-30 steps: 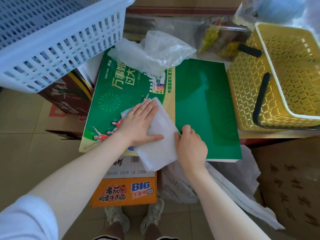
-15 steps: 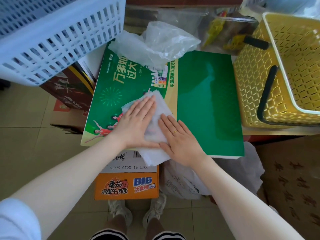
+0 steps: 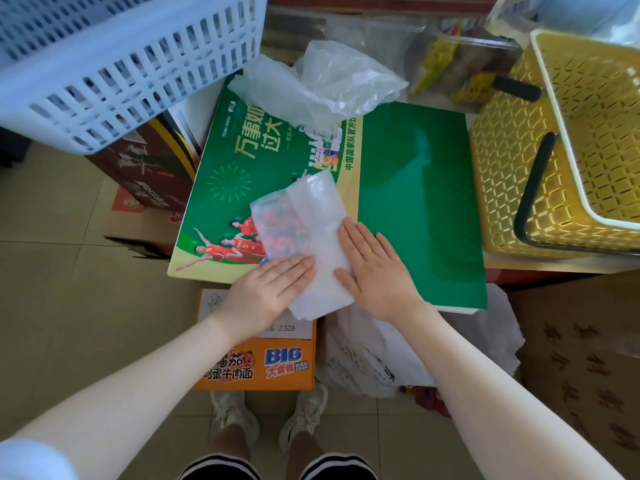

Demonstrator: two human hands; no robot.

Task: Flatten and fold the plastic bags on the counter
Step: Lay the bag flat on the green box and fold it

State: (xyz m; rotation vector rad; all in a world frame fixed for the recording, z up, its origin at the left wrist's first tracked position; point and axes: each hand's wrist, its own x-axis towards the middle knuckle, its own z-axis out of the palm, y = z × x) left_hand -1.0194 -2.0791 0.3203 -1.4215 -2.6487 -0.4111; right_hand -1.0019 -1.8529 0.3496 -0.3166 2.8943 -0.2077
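Folded plastic bag (image 3: 313,237): lying on green carton (image 3: 415,188), stretching ahead of both sets of fingertips. Left hand (image 3: 268,289), having slid back off the upper half, is pressing flat-fingered at the near edge; right hand (image 3: 375,268) is pressing likewise alongside. Flattening is nearing completion; crumpled bag (image 3: 322,84) is waiting beyond.

bag (image 3: 304,220): translucent white | box (image 3: 415,202): green, gold lettering | basket (image 3: 502,188): yellow lattice | crate (image 3: 121,64): white slatted

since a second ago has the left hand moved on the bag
Yes. The left hand slid toward the near edge of the green box, off the printed athletes, uncovering the folded bag.
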